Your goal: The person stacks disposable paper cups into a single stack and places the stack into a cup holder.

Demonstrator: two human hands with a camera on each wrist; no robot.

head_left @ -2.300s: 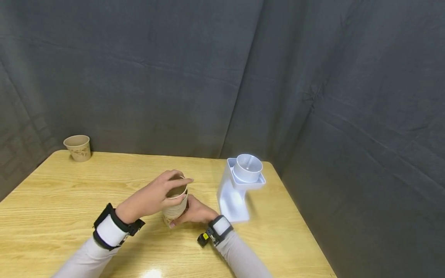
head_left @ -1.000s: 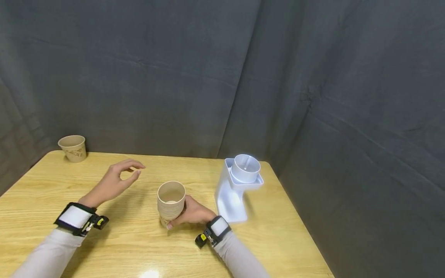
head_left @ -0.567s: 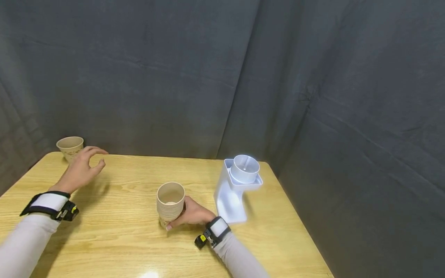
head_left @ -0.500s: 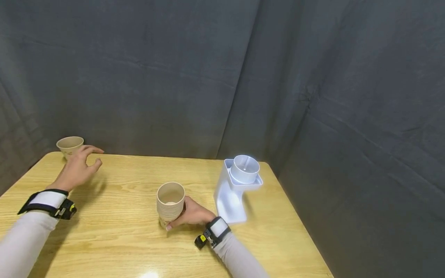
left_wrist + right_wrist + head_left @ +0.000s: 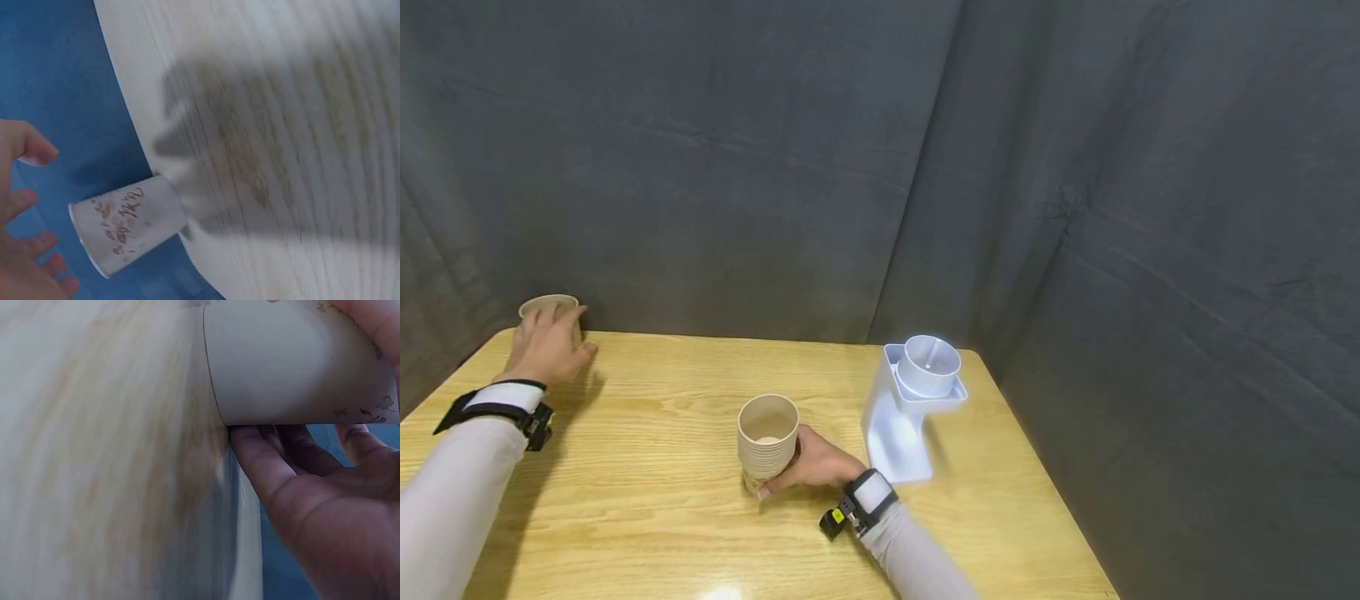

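At the back left corner of the table, a single beige paper cup (image 5: pixel 548 299) with a brown floral print stands upright. My left hand (image 5: pixel 548 346) is over its near side, hiding most of it in the head view. The left wrist view shows those fingers (image 5: pixel 25 203) spread near the rim of the paper cup (image 5: pixel 131 225), with a gap between. Near the middle of the table, my right hand (image 5: pixel 820 460) grips a stack of paper cups (image 5: pixel 765 454) low on its right side, thumb in front. The stack is upright, mouths up.
A white plastic stand (image 5: pixel 898 442) with a round, open-topped tube (image 5: pixel 929 367) stands right of the stack. Dark grey curtains (image 5: pixel 737 167) hang behind the wooden table (image 5: pixel 647 467) and along its right side.
My left hand has left the stack's mouth and moved left and back to the single cup, fingers spreading. My right hand has kept its grip on the stack in the same place.
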